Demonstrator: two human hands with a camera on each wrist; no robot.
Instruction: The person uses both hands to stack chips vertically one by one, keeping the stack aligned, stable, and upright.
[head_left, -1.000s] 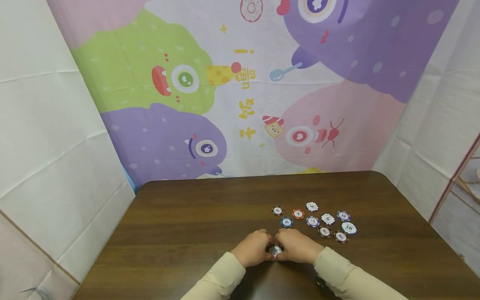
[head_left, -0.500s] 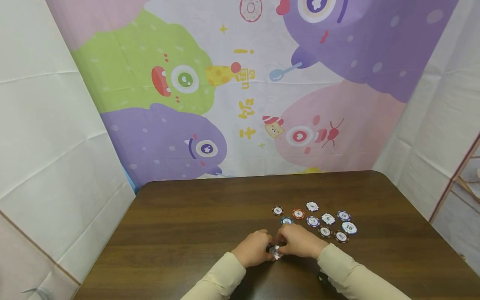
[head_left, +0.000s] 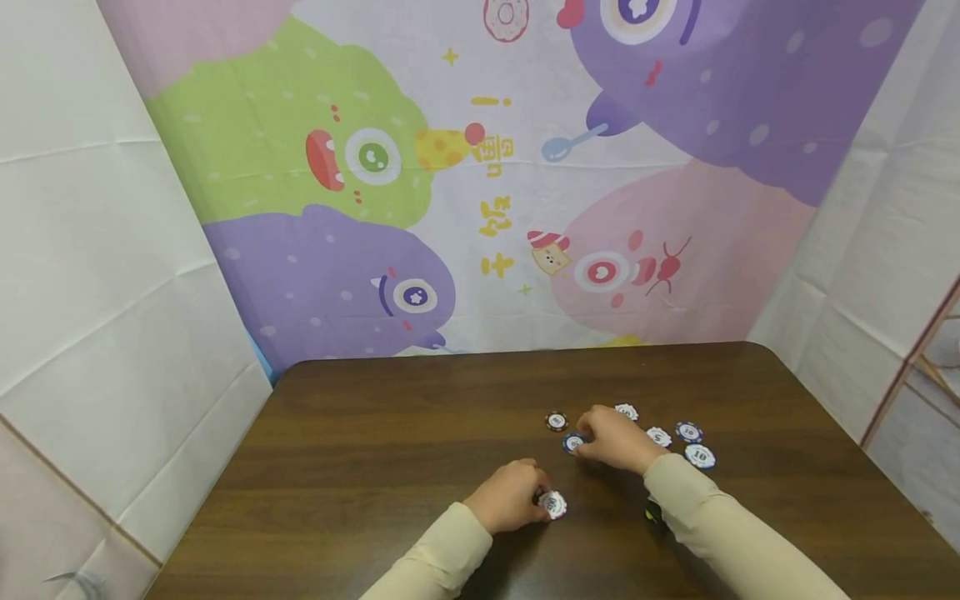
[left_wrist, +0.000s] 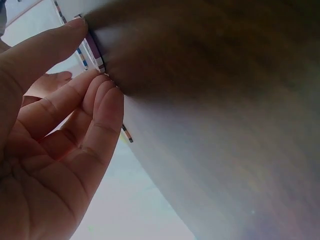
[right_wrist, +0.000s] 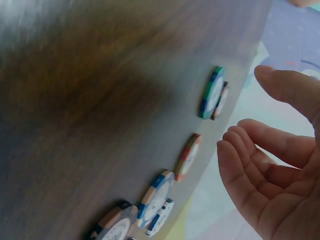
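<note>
Holding the chip stack (head_left: 552,503) on the worktop (head_left: 375,450), left hand (head_left: 508,497) pinches it; right hand (head_left: 617,437), fingers relaxed apart, hovers over the blue chip (head_left: 573,442).

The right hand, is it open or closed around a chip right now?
Open. The right hand shows relaxed, slightly bent fingers holding nothing, hovering over the loose chips on the table.

A dark wooden table (head_left: 390,467) stands before a cartoon monster backdrop (head_left: 480,183) and white sheets (head_left: 90,250).

A dark brown wooden table (head_left: 390,467) with rounded corners stands before a pastel cartoon-monster cloth backdrop (head_left: 480,183). Creased white fabric walls (head_left: 97,275) flank both sides.
</note>
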